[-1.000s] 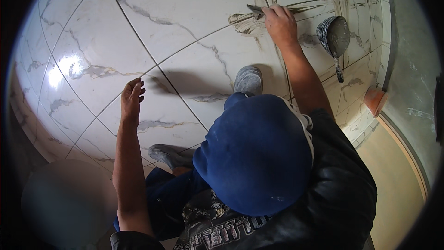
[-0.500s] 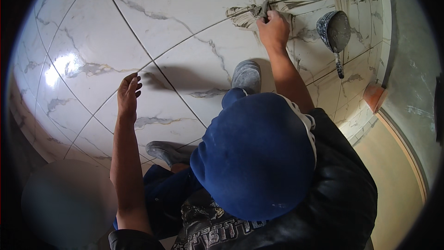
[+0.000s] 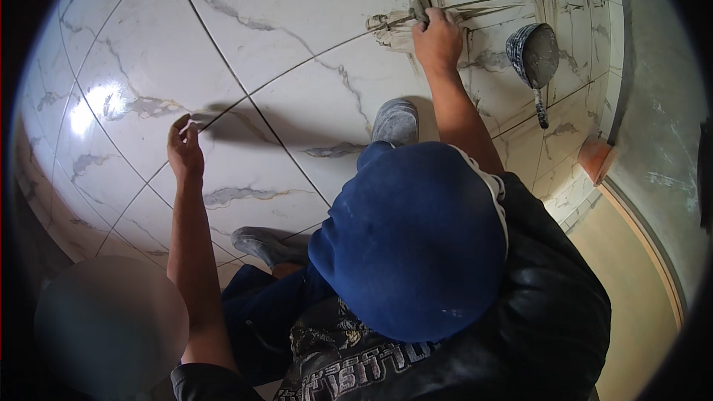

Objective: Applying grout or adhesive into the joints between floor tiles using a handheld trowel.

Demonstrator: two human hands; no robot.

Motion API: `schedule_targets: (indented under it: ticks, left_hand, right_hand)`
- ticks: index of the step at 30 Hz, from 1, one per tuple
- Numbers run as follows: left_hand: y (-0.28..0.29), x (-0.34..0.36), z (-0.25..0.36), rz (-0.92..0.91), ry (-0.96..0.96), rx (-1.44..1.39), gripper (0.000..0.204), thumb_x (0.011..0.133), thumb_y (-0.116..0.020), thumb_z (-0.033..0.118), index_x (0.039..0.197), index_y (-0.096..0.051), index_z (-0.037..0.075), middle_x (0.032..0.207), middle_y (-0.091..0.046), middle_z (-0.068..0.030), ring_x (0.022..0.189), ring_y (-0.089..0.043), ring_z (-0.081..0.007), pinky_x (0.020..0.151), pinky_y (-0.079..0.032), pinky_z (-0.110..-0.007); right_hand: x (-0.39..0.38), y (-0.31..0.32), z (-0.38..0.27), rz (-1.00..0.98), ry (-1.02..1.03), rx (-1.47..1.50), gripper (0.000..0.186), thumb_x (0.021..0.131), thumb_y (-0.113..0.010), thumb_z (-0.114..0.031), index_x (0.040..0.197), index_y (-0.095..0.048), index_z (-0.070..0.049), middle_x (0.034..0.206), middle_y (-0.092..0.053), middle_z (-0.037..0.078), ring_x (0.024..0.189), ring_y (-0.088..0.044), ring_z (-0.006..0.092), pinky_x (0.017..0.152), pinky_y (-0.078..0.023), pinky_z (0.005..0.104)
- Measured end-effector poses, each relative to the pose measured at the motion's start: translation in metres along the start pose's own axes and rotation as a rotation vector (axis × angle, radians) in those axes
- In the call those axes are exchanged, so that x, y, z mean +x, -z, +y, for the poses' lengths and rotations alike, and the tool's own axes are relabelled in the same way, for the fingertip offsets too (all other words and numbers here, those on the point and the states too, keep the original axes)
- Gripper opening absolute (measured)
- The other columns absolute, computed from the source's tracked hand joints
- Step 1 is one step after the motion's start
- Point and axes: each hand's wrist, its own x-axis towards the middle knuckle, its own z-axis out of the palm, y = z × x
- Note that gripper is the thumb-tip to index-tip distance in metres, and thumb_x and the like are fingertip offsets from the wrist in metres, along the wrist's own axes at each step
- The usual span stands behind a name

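Note:
My right hand [image 3: 438, 41] grips a small flat spreader [image 3: 420, 9] smeared with grey grout; its exact kind is partly hidden by my fingers. The spreader rests on a tile joint, where wet grout [image 3: 390, 31] streaks the white marbled tiles [image 3: 297, 0]. Over the tiles on the left, my left hand [image 3: 186, 150] is held out with loosely bent fingers apart and no tool visible in it. To the right of my right hand sits a dark grout-caked bowl [image 3: 541, 53], with grey grout inside and a crusted handle [image 3: 541, 110] pointing toward me.
Grout streaks [image 3: 505, 4] run along the joint toward the right wall [image 3: 661, 104]. A reddish-brown block [image 3: 596, 157] lies by the wall, near a wooden strip [image 3: 646, 230]. Grey boots [image 3: 395, 122] stand on the tiles, and blue cloth [image 3: 408, 245] covers the lower middle.
My left hand has moved a little left and its fingers have parted. The spreader in my right hand now stands straighter, and my right hand has shifted slightly up.

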Motion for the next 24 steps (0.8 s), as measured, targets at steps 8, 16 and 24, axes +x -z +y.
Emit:
schedule_targets:
  ticks: [8,16,24]
  left_hand:
    - [0.024,0.031,-0.026,0.207,-0.172,0.389,0.033,0.089,-0.059,0.022,0.118,-0.061,0.007,0.120,-0.057,-0.0149,0.115,-0.052,-0.0310,0.097,-0.042,-0.041]
    - [0.033,0.075,-0.058,0.304,0.013,0.504,0.057,0.089,-0.056,0.042,0.138,-0.042,0.017,0.142,-0.038,-0.0161,0.134,-0.033,-0.0341,0.108,-0.027,-0.051]
    - [-0.009,0.082,-0.067,0.533,0.189,0.348,0.081,0.081,-0.044,0.073,0.146,-0.026,0.027,0.152,-0.015,-0.0136,0.142,-0.009,-0.0404,0.105,-0.015,-0.060]
  right_hand:
    - [-0.042,-0.010,-0.047,-0.158,0.222,-0.020,0.021,0.077,-0.064,-0.013,0.097,-0.064,-0.007,0.093,-0.062,0.014,0.091,-0.061,0.0352,0.077,-0.051,0.0453]
    - [0.004,0.034,-0.030,-0.292,0.036,0.217,0.024,0.076,-0.065,-0.017,0.097,-0.066,-0.006,0.093,-0.067,0.014,0.088,-0.064,0.0326,0.077,-0.051,0.0406]
    - [0.022,0.054,-0.039,-0.649,0.054,0.060,0.029,0.076,-0.067,-0.021,0.101,-0.066,-0.007,0.096,-0.069,0.012,0.092,-0.065,0.0297,0.079,-0.051,0.0392]
